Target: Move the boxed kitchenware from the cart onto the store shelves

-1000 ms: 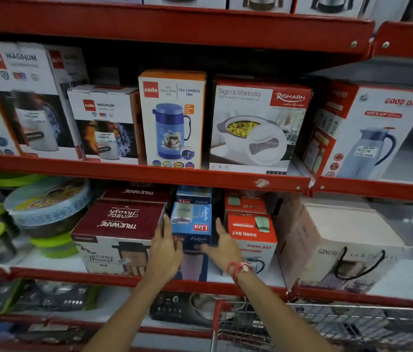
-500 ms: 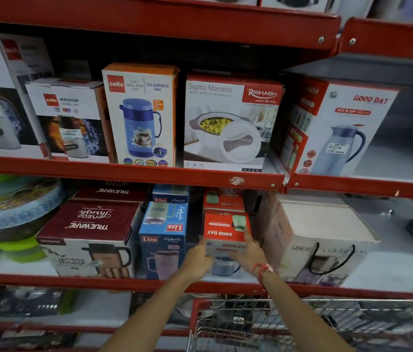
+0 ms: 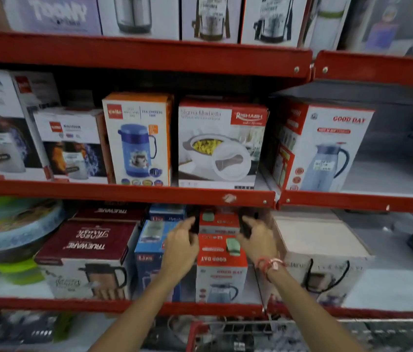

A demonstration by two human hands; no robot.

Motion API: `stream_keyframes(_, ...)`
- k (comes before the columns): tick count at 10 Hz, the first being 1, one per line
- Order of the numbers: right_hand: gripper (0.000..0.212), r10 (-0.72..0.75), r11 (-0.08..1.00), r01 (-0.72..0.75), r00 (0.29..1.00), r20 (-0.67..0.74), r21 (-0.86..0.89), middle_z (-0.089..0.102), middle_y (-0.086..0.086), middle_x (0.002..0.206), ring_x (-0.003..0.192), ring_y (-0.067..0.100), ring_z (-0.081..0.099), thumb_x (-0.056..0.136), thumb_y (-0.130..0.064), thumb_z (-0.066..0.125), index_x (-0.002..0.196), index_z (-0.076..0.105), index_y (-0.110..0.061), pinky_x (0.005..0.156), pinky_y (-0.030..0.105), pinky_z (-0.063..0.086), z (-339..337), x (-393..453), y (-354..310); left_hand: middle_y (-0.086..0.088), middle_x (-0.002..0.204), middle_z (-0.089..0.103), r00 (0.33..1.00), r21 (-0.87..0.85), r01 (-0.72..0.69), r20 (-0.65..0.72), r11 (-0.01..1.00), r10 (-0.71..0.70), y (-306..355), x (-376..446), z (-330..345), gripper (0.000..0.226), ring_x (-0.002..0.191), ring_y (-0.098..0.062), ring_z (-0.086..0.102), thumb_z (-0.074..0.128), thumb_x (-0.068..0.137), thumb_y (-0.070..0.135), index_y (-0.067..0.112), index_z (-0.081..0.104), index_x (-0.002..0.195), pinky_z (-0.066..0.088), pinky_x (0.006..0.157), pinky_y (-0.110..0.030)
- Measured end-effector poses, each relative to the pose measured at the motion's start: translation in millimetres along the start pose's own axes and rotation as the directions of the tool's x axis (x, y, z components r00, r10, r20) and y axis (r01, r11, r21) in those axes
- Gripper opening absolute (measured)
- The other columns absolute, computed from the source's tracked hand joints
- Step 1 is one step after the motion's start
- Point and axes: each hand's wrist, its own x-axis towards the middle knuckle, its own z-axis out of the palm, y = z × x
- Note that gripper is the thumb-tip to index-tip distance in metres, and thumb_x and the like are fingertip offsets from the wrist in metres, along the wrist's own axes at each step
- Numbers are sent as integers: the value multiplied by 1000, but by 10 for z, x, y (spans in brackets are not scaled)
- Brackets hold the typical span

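Both hands up at the lower shelf [image 3: 124, 304], reaching straight ahead from the cart [image 3: 225, 329] below; the red-and-white jug box [image 3: 222, 265] stands upright at the shelf's front edge, long axis vertical, dead between the two forearms; a second box of the same red [image 3: 219, 221] sits directly behind it, deeper in.

Left hand [image 3: 181, 248] lies along the front box's left upper edge, fingers half-curled, wedged between it and the blue box [image 3: 149, 250] just beside; right hand [image 3: 257, 240] flanks the right upper edge, fingers curled round something dark that I cannot make out; whether either hand truly presses the cardboard, cannot tell; neither carries a box clear of the shelf.

Fingertips of both hands reach past the front box toward the rear one; hands about equally near, one to each side.

Judgement: the coming move runs along the shelf's depth, away from the body; likely squaring or pushing this column back; tight fit against the blue box on the left, the white box [image 3: 327, 250] on the right.
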Motion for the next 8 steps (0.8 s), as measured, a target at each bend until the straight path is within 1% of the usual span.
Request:
stream_keyframes(1,40,-100,990,129,925,-367,56,62,16,122,108,32,61,83,-17,61,123,59,-12,93,39,50,-404,391,-323,-14,139,46,973,-3,-104,-209,995,101,183,522,-168,54,117,-31,52,50,89,9,7,33,140,46,98,-41)
stream_keyframes(2,69,-51,986,95,952,-301,134,44,15,138,120,32,50,83,-14,63,144,31,-10,99,41,44,-543,786,-499,-16,152,23,986,32,-47,-160,998,51,341,942,-196,69,134,-31,34,49,89,10,5,11,146,38,108,-40)
stream_keyframes(3,65,204,921,-230,972,113,314,36,7,144,126,25,46,91,-13,54,146,19,-5,107,37,38,-444,874,-243,-18,153,16,998,33,59,-35,998,-57,317,1195,-171,86,125,-39,44,53,87,11,9,-10,146,44,101,-48)
stream_keyframes(4,46,264,941,-296,946,190,166,35,24,147,136,32,36,97,-5,39,137,29,14,114,36,33,-394,840,-37,-24,146,27,995,52,95,4,994,-95,276,1229,-210,91,98,-39,60,53,87,13,16,-16,145,51,85,-49)
stream_keyframes(5,85,84,974,-71,995,-50,216,47,24,129,114,40,54,89,-16,57,149,-1,-4,92,40,48,-460,856,-265,-24,133,37,998,98,47,-40,994,-43,203,1118,-223,92,94,-36,57,54,86,14,23,-17,144,50,85,-48)
stream_keyframes(6,108,-159,987,161,976,-151,2,52,24,117,96,39,61,80,-24,67,145,-18,-30,82,44,54,-432,777,-362,-16,128,34,1000,145,29,-10,989,-27,161,999,-266,91,88,-26,48,53,85,11,22,-15,145,44,77,-34)
stream_keyframes(7,104,-98,994,88,977,-189,-57,47,25,125,103,41,57,80,-28,66,145,-15,-30,88,49,52,-474,754,-395,-18,129,34,999,173,23,24,985,-28,272,953,-349,86,86,-26,48,51,87,12,16,-11,146,42,73,-32)
stream_keyframes(8,86,-187,981,148,879,-439,-123,39,21,139,119,39,47,85,-39,57,150,3,-21,100,50,44,-681,767,-664,-20,130,39,969,213,-97,-201,972,141,521,994,-564,71,101,-28,50,47,91,18,10,3,147,45,82,-35)
